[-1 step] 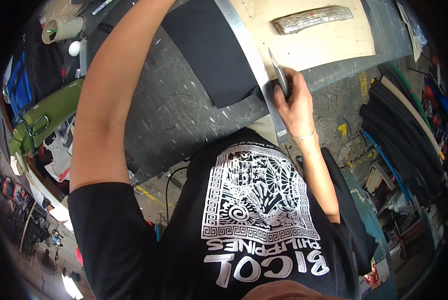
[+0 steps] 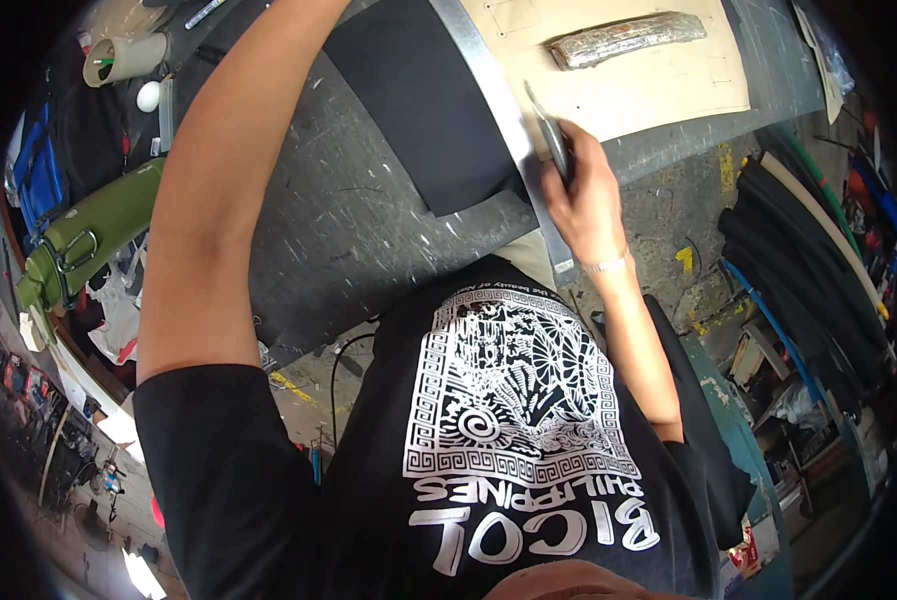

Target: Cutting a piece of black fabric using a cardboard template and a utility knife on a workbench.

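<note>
My right hand (image 2: pixel 583 195) is closed around a thin grey knife (image 2: pixel 548 135), its blade held against a long metal straightedge (image 2: pixel 493 100). The straightedge runs diagonally over a black sheet (image 2: pixel 418 100) and a tan sheet (image 2: pixel 638 90) on the scuffed grey worktable (image 2: pixel 348 230). A long silvery bar (image 2: pixel 623 38) lies on the tan sheet beyond the knife. My left arm (image 2: pixel 218 200) stretches up along the left of the black sheet and leaves the picture at the top edge, so my left hand is out of view.
A green bag (image 2: pixel 88 235) and a paper cup (image 2: pixel 123 55) with a white ball (image 2: pixel 148 95) beside it lie at the left. Long black and tan strips (image 2: pixel 808 260) are stacked on the floor at the right. The table's near edge is at my waist.
</note>
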Motion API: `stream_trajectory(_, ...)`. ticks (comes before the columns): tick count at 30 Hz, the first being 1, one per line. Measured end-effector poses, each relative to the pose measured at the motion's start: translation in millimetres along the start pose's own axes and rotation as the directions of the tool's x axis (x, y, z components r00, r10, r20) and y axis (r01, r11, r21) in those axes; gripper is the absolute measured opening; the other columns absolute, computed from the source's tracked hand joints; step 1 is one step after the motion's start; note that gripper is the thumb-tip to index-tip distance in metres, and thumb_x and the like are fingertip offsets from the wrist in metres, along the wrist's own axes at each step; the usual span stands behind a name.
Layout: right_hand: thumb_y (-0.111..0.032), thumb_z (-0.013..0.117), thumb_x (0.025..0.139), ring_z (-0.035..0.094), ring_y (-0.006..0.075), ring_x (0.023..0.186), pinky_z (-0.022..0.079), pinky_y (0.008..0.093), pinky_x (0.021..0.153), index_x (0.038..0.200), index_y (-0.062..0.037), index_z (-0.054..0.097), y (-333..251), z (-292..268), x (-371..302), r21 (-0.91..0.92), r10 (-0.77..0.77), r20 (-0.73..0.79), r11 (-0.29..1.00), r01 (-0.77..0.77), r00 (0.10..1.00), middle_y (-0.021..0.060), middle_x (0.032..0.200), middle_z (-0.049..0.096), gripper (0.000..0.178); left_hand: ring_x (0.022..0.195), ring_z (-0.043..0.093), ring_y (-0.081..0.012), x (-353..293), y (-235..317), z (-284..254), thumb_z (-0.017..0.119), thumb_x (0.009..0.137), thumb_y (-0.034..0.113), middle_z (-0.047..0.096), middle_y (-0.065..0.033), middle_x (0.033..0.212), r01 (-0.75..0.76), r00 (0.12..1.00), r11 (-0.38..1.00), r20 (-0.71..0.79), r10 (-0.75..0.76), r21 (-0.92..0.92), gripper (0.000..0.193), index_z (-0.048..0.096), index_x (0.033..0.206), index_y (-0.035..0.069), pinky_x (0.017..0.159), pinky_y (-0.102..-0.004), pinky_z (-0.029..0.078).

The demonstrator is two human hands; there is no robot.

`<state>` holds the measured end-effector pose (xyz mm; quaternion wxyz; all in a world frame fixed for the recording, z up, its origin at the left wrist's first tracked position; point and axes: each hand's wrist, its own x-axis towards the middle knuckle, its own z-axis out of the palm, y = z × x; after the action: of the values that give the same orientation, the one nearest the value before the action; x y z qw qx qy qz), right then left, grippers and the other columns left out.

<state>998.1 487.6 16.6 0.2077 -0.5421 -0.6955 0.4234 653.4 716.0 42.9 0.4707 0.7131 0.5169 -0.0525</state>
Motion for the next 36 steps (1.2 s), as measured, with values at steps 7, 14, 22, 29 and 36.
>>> stream_trajectory(7, -0.005, 0.056, 0.094, 0.065, 0.0438, 0.088, 0.055, 0.051, 0.077, 0.151, -0.014, 0.038, -26.9, 59.0, 105.6, -0.179, -0.245, -0.021, 0.955, 0.238, 0.969, 0.0204, 0.113, 0.062, 0.06, 0.14, 0.043, -0.0455, 56.4, -1.2, 21.0, 0.083, 0.076, 0.049, 0.04, -0.035, 0.151, 0.262, 0.963, 0.892, -0.036, -0.267, 0.369, 0.08, 0.063, 0.127, -0.009, 0.117, -0.0434, 0.038)
stream_trajectory(14, -0.006, 0.05, 0.095, 0.067, 0.0476, 0.083, 0.055, 0.055, 0.073, 0.147, -0.0056, 0.04, -34.6, 70.8, 142.2, -0.208, -0.154, 0.025, 0.966, 0.155, 0.988, 0.0261, 0.108, 0.061, 0.053, 0.135, 0.048, -0.0475, 74.5, 18.6, 32.2, 0.078, 0.075, 0.057, 0.06, -0.0251, 0.139, 0.312, 0.936, 0.518, -0.165, -0.31, 0.796, 0.079, 0.069, 0.124, -0.004, 0.114, -0.0504, 0.039)
stream_trajectory(22, -0.004, 0.049, 0.094, 0.067, 0.0473, 0.081, 0.056, 0.0536, 0.071, 0.146, -0.0035, 0.042, -39.8, 77.7, 145.6, -0.244, -0.153, 0.016, 0.958, 0.152, 0.988, 0.0276, 0.107, 0.061, 0.053, 0.14, 0.04, -0.0504, 76.3, 11.8, 19.6, 0.078, 0.074, 0.057, 0.06, -0.0244, 0.139, 0.162, 0.956, 0.755, 0.09, -0.281, 0.635, 0.079, 0.069, 0.126, -0.001, 0.113, -0.0582, 0.035)
stream_trajectory(29, -0.002, 0.05, 0.093, 0.068, 0.0471, 0.082, 0.057, 0.0528, 0.071, 0.145, -0.0025, 0.042, -38.3, 78.1, 152.9, -0.24, -0.204, 0.039, 0.948, 0.208, 0.978, 0.0289, 0.108, 0.061, 0.053, 0.138, 0.041, -0.0502, 74.8, -8.8, -27.3, 0.082, 0.071, 0.056, 0.06, -0.0247, 0.139, 0.008, 0.903, 0.938, 0.4, -0.156, 0.348, 0.082, 0.068, 0.125, -0.003, 0.112, -0.059, 0.037)
stream_trajectory(36, -0.002, 0.05, 0.092, 0.068, 0.0466, 0.083, 0.056, 0.0527, 0.073, 0.144, -0.0035, 0.044, -41.2, 73.7, 141.2, -0.252, -0.137, 0.075, 0.956, 0.152, 0.988, 0.0278, 0.108, 0.062, 0.053, 0.138, 0.042, -0.0495, 72.3, -14.5, -32.3, 0.082, 0.076, 0.051, 0.058, -0.0242, 0.142, -0.035, 0.868, 0.975, 0.49, -0.08, 0.221, 0.074, 0.069, 0.124, -0.004, 0.11, -0.0523, 0.044)
